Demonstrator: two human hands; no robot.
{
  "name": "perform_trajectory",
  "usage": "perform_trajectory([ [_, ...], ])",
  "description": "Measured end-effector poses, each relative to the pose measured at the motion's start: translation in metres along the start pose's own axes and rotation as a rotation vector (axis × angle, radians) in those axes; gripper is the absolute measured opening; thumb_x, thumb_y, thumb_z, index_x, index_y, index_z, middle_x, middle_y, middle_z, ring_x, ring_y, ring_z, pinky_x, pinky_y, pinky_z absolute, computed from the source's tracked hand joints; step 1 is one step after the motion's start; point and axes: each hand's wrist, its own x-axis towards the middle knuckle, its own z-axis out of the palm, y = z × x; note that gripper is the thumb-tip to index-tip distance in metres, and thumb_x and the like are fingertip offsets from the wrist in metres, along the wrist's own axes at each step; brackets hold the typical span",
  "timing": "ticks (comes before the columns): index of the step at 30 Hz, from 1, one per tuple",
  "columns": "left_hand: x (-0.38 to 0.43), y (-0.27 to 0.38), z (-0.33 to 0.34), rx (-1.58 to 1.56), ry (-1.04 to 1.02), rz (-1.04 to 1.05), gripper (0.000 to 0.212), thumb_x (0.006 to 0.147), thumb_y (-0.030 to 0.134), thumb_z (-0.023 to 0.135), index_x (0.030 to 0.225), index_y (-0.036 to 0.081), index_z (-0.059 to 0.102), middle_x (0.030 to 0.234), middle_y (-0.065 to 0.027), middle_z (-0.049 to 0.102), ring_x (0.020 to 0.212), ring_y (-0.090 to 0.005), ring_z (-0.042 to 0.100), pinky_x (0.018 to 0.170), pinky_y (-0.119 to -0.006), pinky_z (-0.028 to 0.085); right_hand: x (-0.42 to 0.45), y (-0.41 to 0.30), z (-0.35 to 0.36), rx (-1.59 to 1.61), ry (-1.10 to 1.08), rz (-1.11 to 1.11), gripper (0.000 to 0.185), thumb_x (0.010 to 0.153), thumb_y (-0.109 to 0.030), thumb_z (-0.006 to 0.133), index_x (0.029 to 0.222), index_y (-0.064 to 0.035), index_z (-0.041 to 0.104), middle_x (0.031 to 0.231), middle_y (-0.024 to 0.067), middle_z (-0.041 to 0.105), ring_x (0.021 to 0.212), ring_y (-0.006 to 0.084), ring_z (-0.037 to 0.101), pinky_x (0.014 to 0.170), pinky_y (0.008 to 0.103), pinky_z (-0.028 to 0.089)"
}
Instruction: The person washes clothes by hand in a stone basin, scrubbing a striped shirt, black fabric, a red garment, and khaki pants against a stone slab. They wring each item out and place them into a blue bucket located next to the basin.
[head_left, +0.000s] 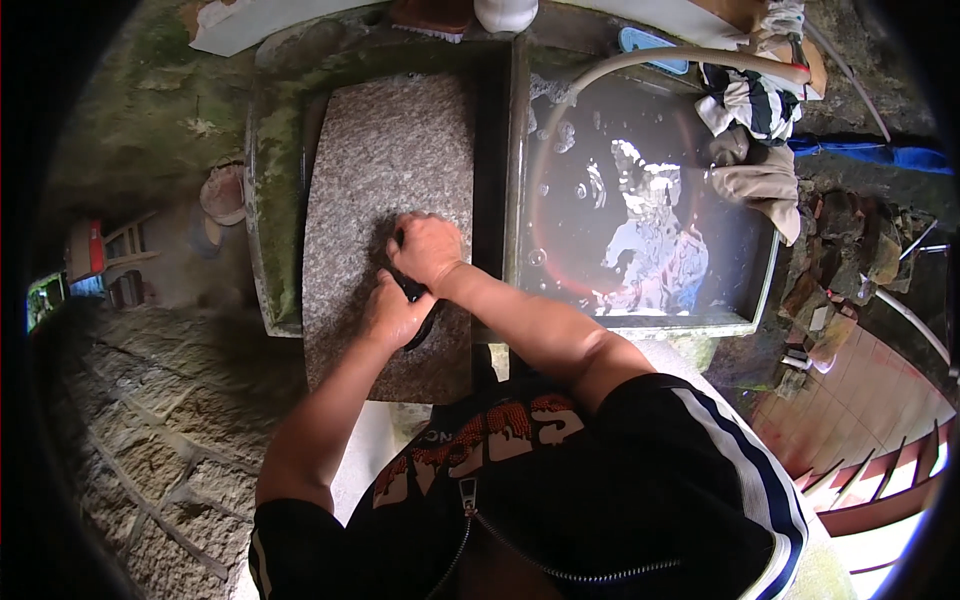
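Note:
A dark, wet item (424, 330), whose kind I cannot tell, lies on the speckled stone slab (390, 150). My left hand (394, 311) holds its lower part, with the thumb pointing up towards the other hand. Just above and to the right, my right hand (427, 244) is closed over the item's upper part, knuckles up. The two hands are close together near the middle of the slab. Most of the item is hidden under the fingers and palms.
Right of the slab, past a divider (516, 165), a basin holds cloudy water (570, 247) with some bubbles. A hose (675, 54) arches over its far rim. Wet clothes (757, 180) hang on its right edge. A brush (431, 19) and a white container (506, 11) stand behind.

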Motion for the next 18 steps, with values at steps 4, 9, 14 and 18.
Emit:
perform_trajectory([
  [4, 0.001, 0.000, 0.005, -0.032, 0.038, -0.077, 0.081, 0.077, 0.045, 0.069, 0.121, -0.015, 0.036, 0.107, -0.0340, 0.059, 0.101, -0.0450, 0.060, 0.086, -0.046, 0.049, 0.015, -0.003, 0.002, -0.143, -0.097, -0.005, 0.026, 0.079, -0.030, 0.059, 0.090, -0.0066, 0.067, 0.096, 0.0133, 0.068, 0.091, 0.0321, 0.065, 0.079, 0.0429, 0.053],
  [9, 0.009, -0.012, 0.016, -0.066, 0.074, -0.137, 0.091, 0.078, 0.050, 0.068, 0.128, -0.017, 0.033, 0.111, -0.0350, 0.058, 0.105, -0.0448, 0.058, 0.088, -0.045, 0.048, 0.031, -0.010, 0.004, -0.267, -0.276, -0.001, 0.027, 0.079, -0.027, 0.058, 0.092, -0.0064, 0.067, 0.094, 0.0157, 0.069, 0.092, 0.0307, 0.067, 0.079, 0.0405, 0.054],
  [14, 0.016, -0.031, 0.019, -0.087, 0.060, -0.028, 0.087, 0.083, 0.048, 0.063, 0.130, -0.019, 0.033, 0.117, -0.0373, 0.053, 0.110, -0.0454, 0.056, 0.092, -0.044, 0.045, 0.048, -0.012, 0.010, -0.268, -0.410, 0.033, 0.027, 0.080, -0.023, 0.056, 0.097, -0.0060, 0.068, 0.095, 0.0139, 0.070, 0.094, 0.0287, 0.067, 0.079, 0.0363, 0.053],
  [18, 0.014, -0.003, -0.004, -0.250, -0.034, -0.077, 0.080, 0.085, 0.047, 0.062, 0.124, -0.019, 0.039, 0.117, -0.0371, 0.053, 0.109, -0.0463, 0.055, 0.090, -0.045, 0.045, 0.052, -0.017, -0.002, -0.269, -0.488, 0.051, 0.028, 0.081, -0.023, 0.056, 0.098, -0.0063, 0.069, 0.097, 0.0132, 0.070, 0.093, 0.0282, 0.068, 0.079, 0.0363, 0.053],
])
